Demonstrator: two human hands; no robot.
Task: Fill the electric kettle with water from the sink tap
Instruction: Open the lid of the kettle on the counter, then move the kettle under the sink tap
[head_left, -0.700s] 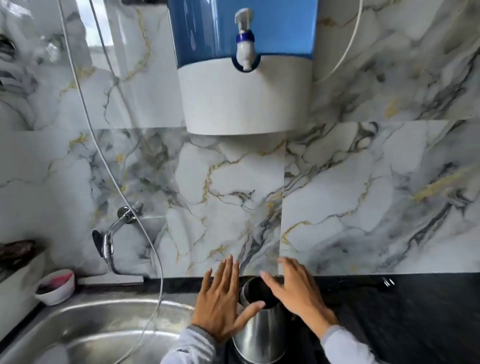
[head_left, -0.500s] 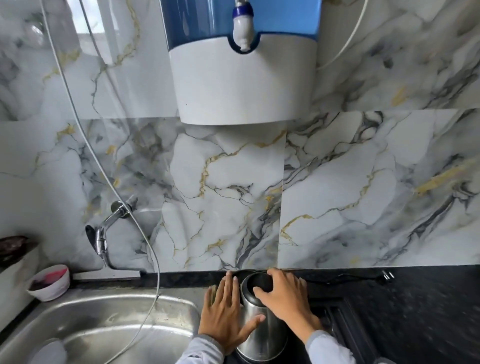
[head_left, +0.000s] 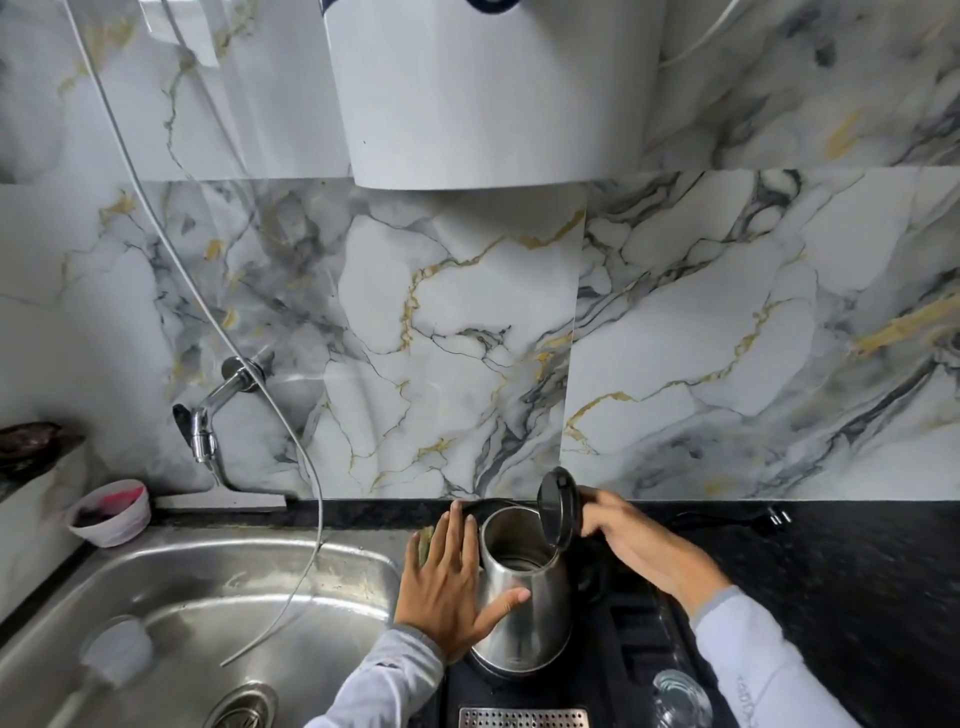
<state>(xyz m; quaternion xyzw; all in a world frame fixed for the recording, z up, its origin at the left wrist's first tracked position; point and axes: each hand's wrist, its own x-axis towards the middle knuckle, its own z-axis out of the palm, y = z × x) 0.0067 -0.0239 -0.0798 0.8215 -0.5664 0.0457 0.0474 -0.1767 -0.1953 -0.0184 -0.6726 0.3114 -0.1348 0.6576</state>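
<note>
A marble-patterned wall is seen behind a dark worktop, with a steel sink let into it on the left. A tap is fixed to the wall above the sink's back edge, and a thin hose is hung down past it into the basin. The electric kettle is stood upright on the worktop just right of the sink, well apart from the tap — so it is judged that it has yet to be carried under the spout. Its black lid is swung up on the hinge and the steel mouth is laid open, presumably so that water can be let in. The left hand is pressed flat against the kettle's left side, fingers spread and pointing up, thumb crossed over the front of the body; the kettle is braced rather than gripped. The right hand is brought in from the right with the forearm slanted down toward the viewer, and its fingers are curled in behind the raised lid, at the handle side — whether they are closed around the handle cannot be told, since lid and hand hide it.
</note>
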